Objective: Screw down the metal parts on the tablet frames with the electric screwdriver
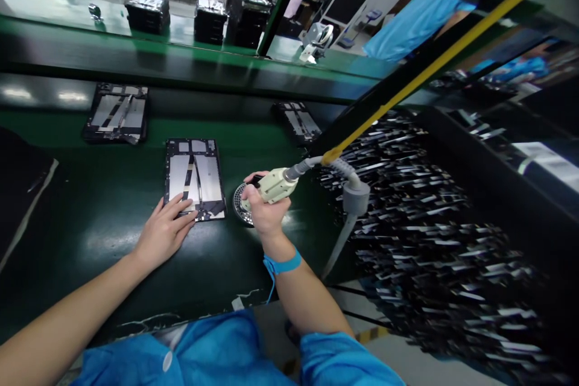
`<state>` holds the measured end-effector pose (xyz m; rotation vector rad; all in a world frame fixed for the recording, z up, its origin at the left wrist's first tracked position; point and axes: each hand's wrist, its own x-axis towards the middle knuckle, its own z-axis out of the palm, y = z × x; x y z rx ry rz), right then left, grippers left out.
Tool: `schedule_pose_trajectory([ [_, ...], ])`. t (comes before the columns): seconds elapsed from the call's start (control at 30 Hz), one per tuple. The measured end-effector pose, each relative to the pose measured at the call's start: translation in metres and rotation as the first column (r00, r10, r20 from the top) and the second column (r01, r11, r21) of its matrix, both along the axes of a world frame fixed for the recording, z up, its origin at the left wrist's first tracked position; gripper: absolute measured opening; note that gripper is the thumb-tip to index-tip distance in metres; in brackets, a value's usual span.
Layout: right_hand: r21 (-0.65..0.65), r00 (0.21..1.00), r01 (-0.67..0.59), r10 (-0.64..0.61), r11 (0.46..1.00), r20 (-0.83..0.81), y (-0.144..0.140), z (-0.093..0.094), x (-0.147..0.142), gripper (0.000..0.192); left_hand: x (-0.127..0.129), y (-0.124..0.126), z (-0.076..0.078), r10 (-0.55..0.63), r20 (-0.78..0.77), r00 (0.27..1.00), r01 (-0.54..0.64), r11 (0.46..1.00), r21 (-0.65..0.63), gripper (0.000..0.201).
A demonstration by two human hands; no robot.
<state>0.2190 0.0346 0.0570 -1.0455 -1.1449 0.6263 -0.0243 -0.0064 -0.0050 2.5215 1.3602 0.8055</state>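
Note:
An opened tablet panel (205,178) lies flat on the green bench, its pale inside, dark frame and ribbon cables facing up. My left hand (165,229) rests on its lower edge, fingers stretched out and lying flat. My right hand (266,211) is wrapped round a cream-coloured hand tool (277,184) with a grey hose at its back end. A round perforated disc (239,202) shows at the tool's front, just right of the panel; whether it is part of the tool I cannot tell. A blue wrist strap (284,262) circles my right wrist.
Similar tablet panels (118,110) are stacked at the back left, with another (298,122) behind the tool. A large bin (434,223) of dark and silver parts stands right. A yellow-wrapped pole (407,87) slants overhead. Black stacks (148,12) sit on the far ledge; people are beyond.

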Motion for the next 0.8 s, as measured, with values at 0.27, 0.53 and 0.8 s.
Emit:
schedule_pose_trajectory([
  [0.27,-0.033,1.000,0.025,-0.025,0.999,0.005,0.002,-0.002,0.000,0.018,-0.001,-0.001,0.000,-0.005,-0.002,1.000,0.005,1.000,-0.009,0.027],
  [0.53,-0.064,1.000,0.029,-0.029,0.998,0.004,0.002,-0.004,-0.001,0.020,0.001,-0.001,0.002,0.010,-0.014,1.000,-0.010,0.999,-0.034,0.028],
  [0.8,-0.031,0.997,-0.013,0.011,0.999,-0.080,-0.003,0.023,-0.014,0.016,-0.003,-0.001,-0.009,-0.032,-0.019,0.999,0.031,0.999,-0.009,0.031],
])
